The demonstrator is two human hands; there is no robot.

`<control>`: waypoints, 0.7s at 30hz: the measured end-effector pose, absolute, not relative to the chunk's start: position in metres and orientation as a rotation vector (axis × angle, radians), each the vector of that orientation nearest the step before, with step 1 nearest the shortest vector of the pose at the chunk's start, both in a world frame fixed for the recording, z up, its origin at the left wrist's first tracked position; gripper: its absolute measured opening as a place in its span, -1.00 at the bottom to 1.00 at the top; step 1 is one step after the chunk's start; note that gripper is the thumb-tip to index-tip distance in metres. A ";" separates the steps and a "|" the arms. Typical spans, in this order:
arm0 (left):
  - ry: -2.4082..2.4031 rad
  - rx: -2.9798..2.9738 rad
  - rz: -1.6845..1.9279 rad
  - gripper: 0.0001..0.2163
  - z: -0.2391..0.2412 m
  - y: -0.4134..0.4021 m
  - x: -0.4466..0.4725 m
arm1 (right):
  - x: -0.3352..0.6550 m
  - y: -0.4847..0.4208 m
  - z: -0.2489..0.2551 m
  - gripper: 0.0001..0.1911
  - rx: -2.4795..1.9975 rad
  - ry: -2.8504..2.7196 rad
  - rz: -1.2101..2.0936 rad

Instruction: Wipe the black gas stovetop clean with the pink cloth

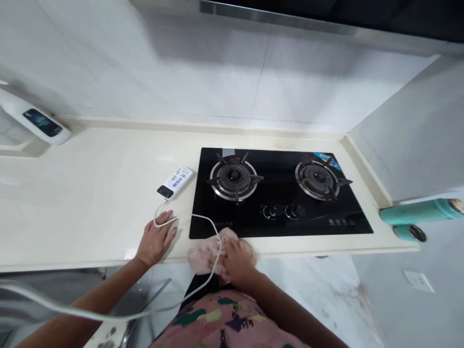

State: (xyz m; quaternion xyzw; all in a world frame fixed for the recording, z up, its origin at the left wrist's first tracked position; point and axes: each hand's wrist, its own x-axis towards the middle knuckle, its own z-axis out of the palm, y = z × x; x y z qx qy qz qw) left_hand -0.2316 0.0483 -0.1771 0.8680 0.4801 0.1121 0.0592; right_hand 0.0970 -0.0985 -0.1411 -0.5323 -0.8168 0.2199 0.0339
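Observation:
My right hand (237, 261) presses a pale pink cloth (203, 255) against the front edge of the counter, just below the black gas hob (279, 193). The cloth is bunched and slightly blurred under my fingers. Flat on the countertop (108, 193) rests my left hand (155, 237), fingers outstretched and holding nothing. A white cable (220, 246) passes over the left fingers and hangs in front of the cloth. It joins a white power bank (176, 182) with a dark display, lying left of the hob.
Two burners with pan supports (235, 176) and two control knobs (277, 210) are on the hob. A white bottle (36, 118) is at far left. At the right end stand a teal flask (420, 211) and a smaller teal container (409, 232). A range hood (290, 21) overhangs.

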 end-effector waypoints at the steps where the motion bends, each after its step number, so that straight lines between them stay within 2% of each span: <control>1: 1.456 2.630 0.336 -0.55 -0.178 0.049 -0.231 | 0.116 -0.110 -0.146 -0.69 -1.782 -2.425 0.673; 3: 1.456 2.638 0.327 -0.55 -0.178 0.049 -0.231 | 0.160 -0.135 -0.155 -0.75 -2.042 -2.169 0.570; 5: 1.461 2.645 0.320 -0.55 -0.177 0.050 -0.230 | 0.209 -0.160 -0.163 -0.67 -2.125 -1.932 0.378; 7: 1.473 2.646 0.314 -0.56 -0.176 0.050 -0.229 | 0.262 -0.181 -0.168 -0.67 -2.145 -1.707 0.246; 9: 1.482 2.646 0.314 -0.57 -0.175 0.050 -0.228 | 0.313 -0.196 -0.169 -0.66 -2.170 -1.500 0.206; 13: 1.473 2.671 0.324 -0.57 -0.177 0.051 -0.228 | 0.391 -0.203 -0.158 -0.52 -2.433 -1.031 0.231; 17: 1.471 2.672 0.337 -0.57 -0.177 0.052 -0.228 | 0.397 -0.191 -0.151 -0.33 -2.726 -0.593 0.196; 21: 1.480 2.629 0.311 -0.58 -0.175 0.050 -0.226 | 0.323 -0.175 -0.153 -0.27 -2.769 -0.760 0.140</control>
